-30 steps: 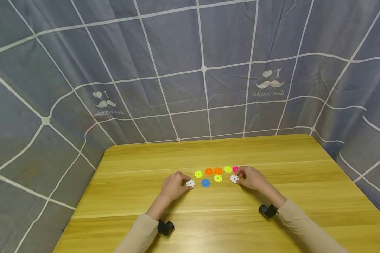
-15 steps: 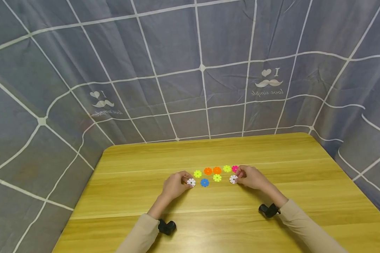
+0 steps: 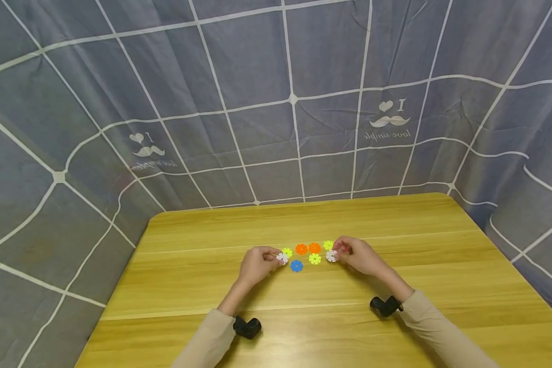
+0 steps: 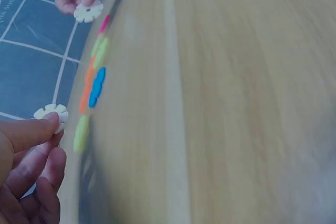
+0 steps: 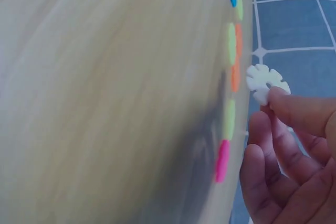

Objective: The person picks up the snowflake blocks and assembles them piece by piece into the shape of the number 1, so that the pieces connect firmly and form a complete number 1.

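My left hand (image 3: 256, 266) pinches a white notched disc (image 3: 282, 258) between thumb and fingers, held above the wooden table. A second white disc (image 3: 331, 256) is pinched by my right hand (image 3: 360, 255); the right wrist view shows this disc (image 5: 266, 83) raised off the surface. On the table between the hands lie a blue disc (image 3: 296, 266), two orange discs (image 3: 301, 249) and several yellow-green discs (image 3: 315, 258). The pink disc (image 5: 222, 161) lies at the right end, mostly hidden by my right hand in the head view.
The wooden table (image 3: 276, 317) reaches to a grey curtain (image 3: 257, 128) with white lines, which hangs behind it and at both sides. A black wrist device (image 3: 247, 327) sits on the left forearm, another (image 3: 385, 306) on the right.
Both hands have lifted their white discs and moved slightly away from the body, the right one also leftward, the left one rightward. The pink disc has become mostly covered. The flat discs have stayed put.
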### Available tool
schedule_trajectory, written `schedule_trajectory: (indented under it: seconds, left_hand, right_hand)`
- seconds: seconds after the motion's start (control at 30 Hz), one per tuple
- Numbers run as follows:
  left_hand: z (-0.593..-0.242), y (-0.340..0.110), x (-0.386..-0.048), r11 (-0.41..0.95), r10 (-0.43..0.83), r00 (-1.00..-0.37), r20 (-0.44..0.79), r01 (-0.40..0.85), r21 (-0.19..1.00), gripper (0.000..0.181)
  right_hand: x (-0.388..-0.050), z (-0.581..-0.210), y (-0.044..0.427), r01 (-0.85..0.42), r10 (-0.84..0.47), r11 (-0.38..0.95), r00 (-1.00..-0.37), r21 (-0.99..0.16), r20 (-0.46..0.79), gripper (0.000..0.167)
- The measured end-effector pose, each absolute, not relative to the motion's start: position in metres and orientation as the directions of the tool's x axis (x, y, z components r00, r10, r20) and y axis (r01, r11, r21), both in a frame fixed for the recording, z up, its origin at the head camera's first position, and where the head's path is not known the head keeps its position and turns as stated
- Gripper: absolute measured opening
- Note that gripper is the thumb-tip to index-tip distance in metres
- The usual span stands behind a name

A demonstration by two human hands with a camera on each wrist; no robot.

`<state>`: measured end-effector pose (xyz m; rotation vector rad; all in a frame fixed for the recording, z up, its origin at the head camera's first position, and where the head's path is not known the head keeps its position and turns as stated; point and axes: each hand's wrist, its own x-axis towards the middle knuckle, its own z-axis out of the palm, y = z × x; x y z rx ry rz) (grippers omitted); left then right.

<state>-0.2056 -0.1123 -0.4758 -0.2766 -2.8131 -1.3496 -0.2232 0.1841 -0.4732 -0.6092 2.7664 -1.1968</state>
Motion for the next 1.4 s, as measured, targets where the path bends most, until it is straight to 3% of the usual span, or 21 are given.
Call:
schedule_trajectory:
  seconds: [0.27, 0.5, 0.83, 1.23, 1.4]
  left_hand:
    - [-0.473, -0.104, -0.206, 0.470, 0.139, -0.984, 0.108, 0.162, 0.868, 0.021]
    - [-0.459, -0.095, -0.197, 0.322, 0.168, -0.984, 0.058, 0.111, 0.940, 0.020]
    - [-0.466, -0.089, -0.203, 0.255, 0.154, -0.988, -0.021, 0.019, 0.967, 0.029]
    - [-0.466, -0.082, -0.209, 0.212, 0.195, -0.980, -0.029, 0.013, 0.977, 0.028]
    - [-0.465, -0.082, -0.208, 0.164, 0.234, -0.972, 0.029, 0.069, 0.984, 0.036]
  right_hand:
    - [-0.226, -0.466, 0.170, -0.356, -0.372, 0.604, -0.917, -0.713, 0.143, 0.016]
    - [-0.223, -0.457, 0.154, -0.351, -0.348, 0.559, -0.922, -0.752, 0.171, 0.015]
    - [-0.223, -0.453, 0.139, -0.378, -0.336, 0.512, -0.915, -0.772, 0.225, 0.013]
    - [-0.225, -0.454, 0.128, -0.395, -0.333, 0.475, -0.908, -0.786, 0.256, 0.013]
    - [-0.225, -0.454, 0.126, -0.389, -0.332, 0.475, -0.910, -0.789, 0.249, 0.013]
